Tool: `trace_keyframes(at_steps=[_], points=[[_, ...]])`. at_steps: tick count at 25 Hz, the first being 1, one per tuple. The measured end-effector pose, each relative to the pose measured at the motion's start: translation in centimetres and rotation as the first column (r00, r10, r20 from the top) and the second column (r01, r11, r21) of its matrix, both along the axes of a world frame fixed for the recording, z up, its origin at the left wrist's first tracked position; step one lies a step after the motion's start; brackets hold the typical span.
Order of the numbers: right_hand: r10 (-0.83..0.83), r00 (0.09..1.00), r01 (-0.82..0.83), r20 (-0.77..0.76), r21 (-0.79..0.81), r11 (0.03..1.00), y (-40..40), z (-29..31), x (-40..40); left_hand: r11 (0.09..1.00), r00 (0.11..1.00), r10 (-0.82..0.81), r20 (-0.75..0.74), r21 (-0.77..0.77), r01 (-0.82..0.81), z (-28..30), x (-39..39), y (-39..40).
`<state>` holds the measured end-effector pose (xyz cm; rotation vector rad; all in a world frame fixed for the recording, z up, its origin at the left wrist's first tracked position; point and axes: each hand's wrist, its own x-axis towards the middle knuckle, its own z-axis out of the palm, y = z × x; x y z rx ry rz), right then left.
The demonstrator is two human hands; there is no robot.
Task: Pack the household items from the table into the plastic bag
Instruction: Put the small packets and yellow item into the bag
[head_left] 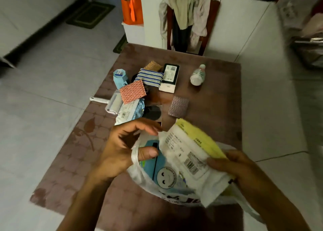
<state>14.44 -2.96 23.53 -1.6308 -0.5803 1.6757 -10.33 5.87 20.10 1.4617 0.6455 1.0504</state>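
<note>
The right hand [239, 168] is clamped on a yellow pack [194, 152] tilted over the bag [139, 175] at the table's [218, 70] near edge, while the left hand [122, 147] hooks its thumb in the rim, fingers loosely apart; the pack looks wide for the mouth, so it may catch the rim and drag the thin bag shut or off the edge. The pile [134, 91] and bottle [197, 74] lie farther back, well apart from the hands; bare table at the near left corner leaves room.
</note>
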Motion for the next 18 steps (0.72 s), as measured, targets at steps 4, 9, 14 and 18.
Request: trace_keyframes(at_steps=[4, 9, 14, 18], points=[[0.287, 0.953, -0.289, 0.093, 0.011, 0.957, 0.2, -2.9, -3.1, 0.996, 0.996, 0.085, -0.001, -0.001, -0.085, 0.0, 0.5, -1.4], [0.040, 0.998, -0.034, 0.053, -0.106, 0.994, -1.6, -2.3, -2.0, 0.960, 0.959, 0.277, 0.063, -0.067, -0.272, -1.0, -0.2, -1.3], [0.179, 0.984, -0.177, -0.008, -0.207, 0.962, 0.2, -4.1, -3.9, 0.983, 0.984, 0.173, 0.037, -0.063, -0.170, -1.1, -0.1, -0.3], [0.582, 0.688, -0.543, 0.433, -0.223, 0.809, 2.7, -7.5, -6.9, 0.989, 0.999, 0.012, 0.037, -0.148, -0.006, -0.6, -1.5, 0.0]])
